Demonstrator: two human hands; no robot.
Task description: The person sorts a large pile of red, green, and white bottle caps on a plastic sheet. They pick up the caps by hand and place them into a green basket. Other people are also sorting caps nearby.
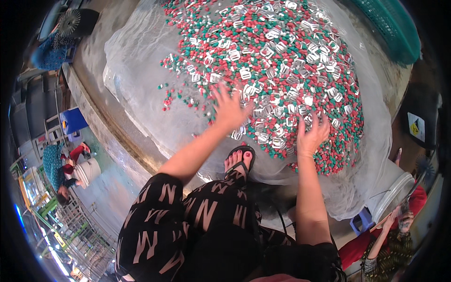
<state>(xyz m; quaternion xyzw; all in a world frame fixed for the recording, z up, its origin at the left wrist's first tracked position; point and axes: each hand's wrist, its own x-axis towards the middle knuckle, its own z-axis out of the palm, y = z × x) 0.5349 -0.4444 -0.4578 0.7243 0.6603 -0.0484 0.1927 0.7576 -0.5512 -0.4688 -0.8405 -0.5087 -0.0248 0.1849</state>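
A wide heap of small red, green and white pellets [329, 155] lies on a pale mesh sheet [150, 94], with many flat silvery metal buckles [245, 73] mixed through it. Over the heap's left edge, my left hand [230, 110] is open, its fingers spread and slightly blurred, close to some buckles. My right hand [314, 135] reaches to the near right part of the heap. Its fingers are apart and curved over the pellets beside a few buckles, and nothing is plainly held. The fingertips of both hands are partly lost against the heap.
My sandalled foot [239, 160] rests at the sheet's near edge. A curved concrete rim [110, 129] runs along the left. A green plastic basket [392, 28] is at the far right. People sit by white buckets [394, 192] at right and left. A blue bin [73, 121] stands left.
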